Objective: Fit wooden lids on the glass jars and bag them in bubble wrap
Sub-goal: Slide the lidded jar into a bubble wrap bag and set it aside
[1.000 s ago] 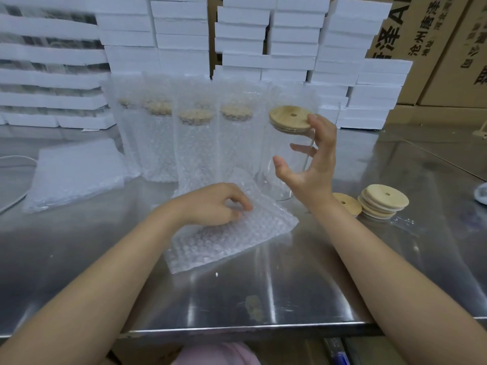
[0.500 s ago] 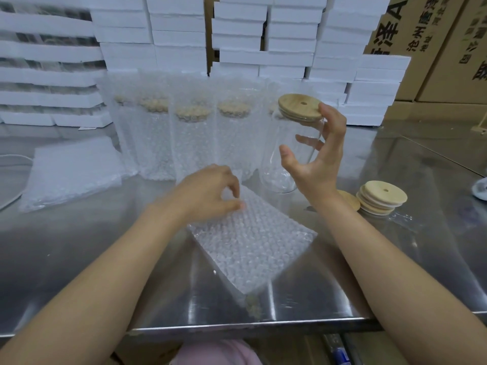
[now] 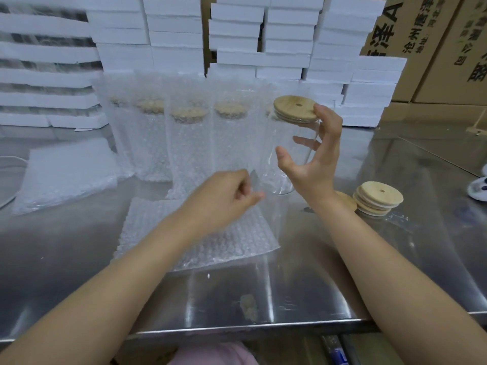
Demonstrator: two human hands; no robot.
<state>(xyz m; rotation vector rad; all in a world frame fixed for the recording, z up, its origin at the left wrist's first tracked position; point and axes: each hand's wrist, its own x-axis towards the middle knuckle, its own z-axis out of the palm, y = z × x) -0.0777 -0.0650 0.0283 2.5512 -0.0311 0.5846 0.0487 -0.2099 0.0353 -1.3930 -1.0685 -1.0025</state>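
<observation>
1 lidded jar gripped by right hand, left hand pinches bag near jar; nxt: slip jar in.

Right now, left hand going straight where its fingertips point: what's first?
The left hand, pinching the bubble-wrap bag, would likely meet the base of the glass jar that the right hand holds; depth is unclear.
</observation>
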